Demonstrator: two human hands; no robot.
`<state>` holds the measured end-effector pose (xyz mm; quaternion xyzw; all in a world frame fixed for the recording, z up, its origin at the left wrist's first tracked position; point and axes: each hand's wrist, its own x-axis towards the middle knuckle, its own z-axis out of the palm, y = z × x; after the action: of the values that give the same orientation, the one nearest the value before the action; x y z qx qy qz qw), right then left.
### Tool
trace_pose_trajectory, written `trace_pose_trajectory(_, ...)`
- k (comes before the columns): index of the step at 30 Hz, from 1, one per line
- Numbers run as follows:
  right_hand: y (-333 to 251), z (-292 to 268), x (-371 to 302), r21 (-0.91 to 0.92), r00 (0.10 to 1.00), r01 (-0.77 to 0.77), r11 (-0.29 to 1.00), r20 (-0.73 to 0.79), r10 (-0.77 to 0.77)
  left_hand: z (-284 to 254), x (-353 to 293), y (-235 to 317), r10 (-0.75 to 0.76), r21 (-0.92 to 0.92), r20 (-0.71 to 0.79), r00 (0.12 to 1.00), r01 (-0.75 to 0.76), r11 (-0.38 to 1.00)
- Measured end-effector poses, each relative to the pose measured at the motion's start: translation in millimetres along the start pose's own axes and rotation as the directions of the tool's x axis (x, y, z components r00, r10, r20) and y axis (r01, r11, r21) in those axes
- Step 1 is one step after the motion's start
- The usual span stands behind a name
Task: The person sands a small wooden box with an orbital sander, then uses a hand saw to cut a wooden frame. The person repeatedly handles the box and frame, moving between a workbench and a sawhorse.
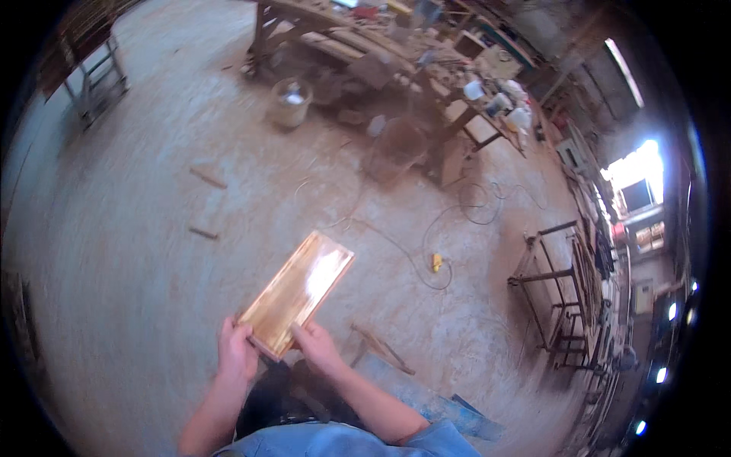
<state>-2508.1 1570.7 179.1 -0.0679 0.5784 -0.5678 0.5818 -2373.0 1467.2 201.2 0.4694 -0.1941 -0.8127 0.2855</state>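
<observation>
A glossy, amber-brown rectangular wooden panel (285,293) with a paler raised-looking edge is held out in front of me, its long side slanting up to the right. Bright light reflects off its far half. My left hand (237,350) is closed around the near left corner, thumb on top. Gripping the right edge near the same end, my right hand (317,347) also has its thumb above, with its other fingers hidden underneath. The panel's underside is out of sight.
A cluttered workbench (358,46) stands ahead, with a bucket (290,103) beside it. Cables and a yellow object (436,263) lie on the dusty floor, along with wood offcuts (208,178). At right is a metal frame stand (544,278); near my legs, a blue-grey piece (411,396).
</observation>
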Motion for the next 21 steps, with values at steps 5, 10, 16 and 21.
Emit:
trace_pose_trajectory(5,-39,-14,61,0.12,0.999,-0.028,0.992,-0.014,0.029,35,42,18,-0.097,0.165,-0.01,0.995,0.098,0.981)
trace_pose_trajectory(10,-132,-68,130,-0.09,0.998,-0.054,0.994,0.025,0.057,101,86,40,0.269,0.863,0.493,0.827,-0.504,-0.03)
trace_pose_trajectory(16,-255,-108,200,-0.036,0.981,-0.129,0.991,0.144,0.133,245,139,59,0.194,0.611,0.773,0.603,-0.627,-0.484)
trace_pose_trajectory(21,-317,-165,232,-0.034,0.981,-0.079,0.996,0.176,0.084,347,197,65,0.315,0.601,0.798,0.513,-0.716,-0.355)
